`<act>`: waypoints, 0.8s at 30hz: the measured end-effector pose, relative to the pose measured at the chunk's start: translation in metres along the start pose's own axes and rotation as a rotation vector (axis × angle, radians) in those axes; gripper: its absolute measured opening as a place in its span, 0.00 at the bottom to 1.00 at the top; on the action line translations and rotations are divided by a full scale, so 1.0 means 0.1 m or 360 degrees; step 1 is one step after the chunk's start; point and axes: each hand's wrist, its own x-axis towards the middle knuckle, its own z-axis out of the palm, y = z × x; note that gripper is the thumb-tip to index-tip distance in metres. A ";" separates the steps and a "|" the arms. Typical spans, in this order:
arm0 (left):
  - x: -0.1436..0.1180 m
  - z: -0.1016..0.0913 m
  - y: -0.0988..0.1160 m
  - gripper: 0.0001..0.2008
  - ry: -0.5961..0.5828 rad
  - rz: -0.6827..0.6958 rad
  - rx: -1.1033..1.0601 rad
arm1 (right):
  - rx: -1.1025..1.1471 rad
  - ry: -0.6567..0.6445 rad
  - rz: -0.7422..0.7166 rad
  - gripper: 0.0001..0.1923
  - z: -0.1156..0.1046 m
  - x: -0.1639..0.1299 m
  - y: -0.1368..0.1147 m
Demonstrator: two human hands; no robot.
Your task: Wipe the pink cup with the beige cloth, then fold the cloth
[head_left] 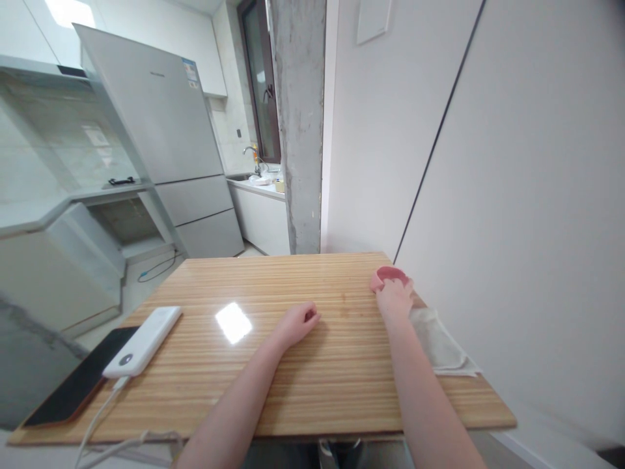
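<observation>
Pink cup point(390, 274) in right hand point(394, 298); fridge label point(191, 70) unreadable.

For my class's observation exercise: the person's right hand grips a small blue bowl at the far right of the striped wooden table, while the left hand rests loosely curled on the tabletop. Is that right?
Not quite: the small round bowl is pink, not blue, as the head view shows. The rest stands: the right hand grips it at the far right of the striped wooden table, and the left hand rests loosely curled on the tabletop.
</observation>
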 end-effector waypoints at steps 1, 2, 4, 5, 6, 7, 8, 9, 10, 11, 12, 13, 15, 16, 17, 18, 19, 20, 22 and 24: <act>0.00 0.00 0.00 0.10 0.0002 0.0012 0.0006 | 0.0015 -0.0017 -0.0026 0.13 0.01 0.02 0.00; 0.00 0.00 0.00 0.10 0.0003 0.0025 0.0011 | 0.0034 -0.0028 -0.0058 0.12 0.02 0.03 -0.02; 0.00 -0.01 0.00 0.10 0.0025 0.0026 0.0038 | 0.0090 -0.0048 -0.0164 0.10 0.01 0.06 -0.09; 0.01 -0.02 0.00 0.09 0.0074 0.0022 0.0064 | 0.0133 -0.0062 -0.0250 0.09 0.01 0.06 -0.15; 0.01 -0.04 0.01 0.08 0.0161 0.0025 0.0101 | 0.0186 -0.0079 -0.0364 0.07 0.01 0.04 -0.23; 0.01 -0.07 0.01 0.08 0.0278 0.0042 0.0151 | 0.0245 -0.0100 -0.0501 0.06 0.01 0.01 -0.32; 0.01 -0.10 0.01 0.11 0.0409 0.0074 0.0214 | 0.0307 -0.0129 -0.0654 0.05 0.02 -0.03 -0.42; 0.01 -0.14 0.01 0.15 0.0530 0.0119 0.0285 | 0.0367 -0.0163 -0.0802 0.03 0.02 -0.09 -0.53; 0.00 -0.18 0.02 0.20 0.0621 0.0166 0.0361 | 0.0422 -0.0202 -0.0930 0.03 0.03 -0.15 -0.64; 0.00 -0.21 0.02 0.24 0.0671 0.0205 0.0437 | 0.0470 -0.0246 -0.1039 0.02 0.04 -0.22 -0.73; -0.01 -0.24 0.03 0.26 0.0682 0.0232 0.0506 | 0.0521 -0.0289 -0.1143 0.03 0.05 -0.28 -0.82; -0.02 -0.27 0.03 0.25 0.0673 0.0248 0.0564 | 0.0571 -0.0327 -0.1239 0.03 0.06 -0.34 -0.90; -0.03 -0.31 0.02 0.17 0.0598 0.0278 0.0627 | 0.0654 -0.0386 -0.1406 0.03 0.08 -0.44 -1.00; -0.04 -0.32 0.01 0.13 0.0543 0.0297 0.0630 | 0.0689 -0.0406 -0.1471 0.03 0.08 -0.47 -1.03; -0.04 -0.33 -0.01 0.10 0.0490 0.0315 0.0620 | 0.0726 -0.0421 -0.1522 0.03 0.08 -0.50 -1.05; -0.05 -0.34 -0.02 0.08 0.0450 0.0325 0.0601 | 0.0772 -0.0427 -0.1557 0.04 0.07 -0.52 -1.06; -0.05 -0.36 -0.04 0.07 0.0426 0.0327 0.0582 | 0.0829 -0.0422 -0.1566 0.06 0.06 -0.53 -1.06; -0.05 -0.37 -0.06 0.07 0.0432 0.0320 0.0567 | 0.0891 -0.0405 -0.1544 0.09 0.05 -0.54 -1.06; -0.06 -0.42 -0.11 0.06 0.0523 0.0285 0.0555 | 0.0981 -0.0352 -0.1410 0.18 0.03 -0.54 -1.03; -0.07 -0.49 -0.17 0.04 0.0700 0.0204 0.0566 | 0.0991 -0.0296 -0.1227 0.25 0.02 -0.50 -0.98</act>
